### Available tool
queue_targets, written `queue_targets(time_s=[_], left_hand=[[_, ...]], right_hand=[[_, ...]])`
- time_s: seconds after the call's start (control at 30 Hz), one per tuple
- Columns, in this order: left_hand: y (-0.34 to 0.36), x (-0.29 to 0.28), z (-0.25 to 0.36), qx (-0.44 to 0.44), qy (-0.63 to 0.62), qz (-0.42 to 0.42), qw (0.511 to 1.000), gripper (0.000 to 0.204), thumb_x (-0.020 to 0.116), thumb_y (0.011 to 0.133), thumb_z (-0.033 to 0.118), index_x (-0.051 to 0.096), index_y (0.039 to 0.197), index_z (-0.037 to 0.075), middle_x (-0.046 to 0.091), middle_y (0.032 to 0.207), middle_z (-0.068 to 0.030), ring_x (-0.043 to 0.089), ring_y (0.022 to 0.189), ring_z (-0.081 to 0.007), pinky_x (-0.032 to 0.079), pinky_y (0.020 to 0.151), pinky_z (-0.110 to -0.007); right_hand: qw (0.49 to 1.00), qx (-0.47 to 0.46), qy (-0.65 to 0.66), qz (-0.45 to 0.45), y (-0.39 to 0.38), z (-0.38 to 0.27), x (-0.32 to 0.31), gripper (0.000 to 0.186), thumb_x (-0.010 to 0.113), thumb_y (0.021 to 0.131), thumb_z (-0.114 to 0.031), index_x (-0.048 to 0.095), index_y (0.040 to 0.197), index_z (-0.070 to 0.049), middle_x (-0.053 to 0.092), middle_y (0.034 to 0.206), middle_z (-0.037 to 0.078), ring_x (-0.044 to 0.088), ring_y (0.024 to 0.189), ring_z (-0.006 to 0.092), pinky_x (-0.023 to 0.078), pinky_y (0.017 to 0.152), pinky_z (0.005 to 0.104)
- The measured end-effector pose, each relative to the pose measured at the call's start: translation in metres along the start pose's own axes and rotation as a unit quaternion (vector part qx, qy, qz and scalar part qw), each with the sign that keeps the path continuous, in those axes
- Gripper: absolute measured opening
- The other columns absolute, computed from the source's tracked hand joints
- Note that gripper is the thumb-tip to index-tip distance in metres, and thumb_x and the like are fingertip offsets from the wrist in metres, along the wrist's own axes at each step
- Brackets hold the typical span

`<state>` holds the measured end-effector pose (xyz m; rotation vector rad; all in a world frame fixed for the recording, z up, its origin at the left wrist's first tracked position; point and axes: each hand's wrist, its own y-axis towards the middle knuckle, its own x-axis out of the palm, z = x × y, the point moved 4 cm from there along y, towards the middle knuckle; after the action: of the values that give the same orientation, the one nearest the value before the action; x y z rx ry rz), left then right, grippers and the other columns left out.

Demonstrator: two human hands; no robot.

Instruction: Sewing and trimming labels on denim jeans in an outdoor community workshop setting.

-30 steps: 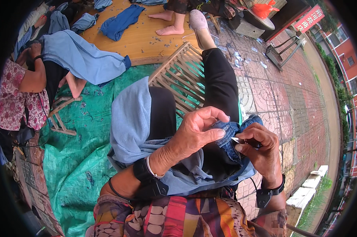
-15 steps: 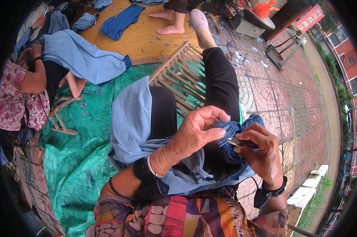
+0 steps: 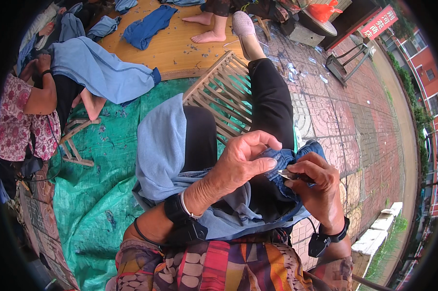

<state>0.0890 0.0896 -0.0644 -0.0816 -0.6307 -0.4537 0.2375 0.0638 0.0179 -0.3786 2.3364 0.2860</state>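
Light-blue jeans (image 3: 156,145) lie inside out across my lap. My left hand (image 3: 243,157) pinches their darker blue edge (image 3: 277,180), thumb and forefinger closed on the denim. My right hand (image 3: 321,186) is wrapped round small metal thread snips (image 3: 288,174), with the tips sticking out toward the left thumb. These tips are right at the denim edge; whether they touch a thread is too small to see. More dark denim bunches up behind the right fingers.
A wooden slatted stool (image 3: 219,94) stands in front of my knees, on a green tarp (image 3: 102,194). At the left a person (image 3: 32,106) handles other jeans. Farther off, a wooden board (image 3: 175,60) bears denim pieces and scraps. Paving (image 3: 345,131) stretches to the right.
My right hand and the snips have shifted very slightly to the left, and the blades look closer together. The left hand and the jeans stay where they were.
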Motion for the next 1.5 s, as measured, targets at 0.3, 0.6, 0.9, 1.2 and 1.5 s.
queue_targets(time_s=[0.3,0.6,0.9,1.2,1.5], left_hand=[[-0.001,0.000,0.001,0.001,0.004,-0.002,1.000,0.026,0.062,0.081,0.002,0.054,0.105,0.001,0.061,0.093,-0.0039,0.056,0.082,-0.0058,0.046,0.073,-0.020],[-0.002,0.001,0.004,0.005,0.001,-0.014,1.000,0.026,0.063,0.081,0.003,0.054,0.105,0.001,0.060,0.092,-0.0031,0.056,0.082,-0.0059,0.046,0.072,-0.020],[-0.002,0.001,0.004,0.002,0.005,-0.017,1.000,0.026,0.063,0.081,0.004,0.054,0.105,0.002,0.060,0.092,-0.0028,0.056,0.083,-0.0060,0.046,0.073,-0.020],[-0.002,0.002,0.004,0.004,-0.003,-0.014,1.000,0.026,0.063,0.081,0.003,0.054,0.105,0.001,0.060,0.093,-0.0033,0.056,0.084,-0.0066,0.046,0.075,-0.020],[-0.001,0.002,0.003,-0.007,-0.004,-0.018,1.000,0.026,0.063,0.081,0.003,0.054,0.105,0.002,0.060,0.091,-0.0030,0.057,0.081,-0.0060,0.046,0.073,-0.019]], right_hand=[[1.000,0.014,0.019,0.003,-0.001,0.005,0.002,0.021,0.068,0.064,0.007,0.061,0.082,0.001,0.056,0.077,0.007,0.056,0.064,0.0167,0.044,0.057,0.0258],[0.942,0.144,0.301,-0.038,-0.005,0.030,0.008,0.016,0.071,0.069,0.004,0.063,0.083,0.001,0.057,0.078,0.002,0.054,0.070,0.0078,0.043,0.062,0.0210],[0.956,0.112,0.269,-0.026,-0.005,0.023,0.002,0.019,0.071,0.069,0.005,0.063,0.085,0.001,0.058,0.082,0.003,0.055,0.072,0.0082,0.044,0.064,0.0216],[0.998,0.023,0.062,-0.019,-0.001,0.001,-0.002,0.023,0.070,0.065,0.007,0.062,0.086,0.001,0.057,0.082,0.008,0.059,0.071,0.0166,0.047,0.062,0.0252],[0.999,-0.002,0.017,-0.050,0.005,0.002,-0.005,0.026,0.069,0.063,0.008,0.062,0.086,0.001,0.056,0.080,0.009,0.059,0.070,0.0217,0.047,0.062,0.0287]])
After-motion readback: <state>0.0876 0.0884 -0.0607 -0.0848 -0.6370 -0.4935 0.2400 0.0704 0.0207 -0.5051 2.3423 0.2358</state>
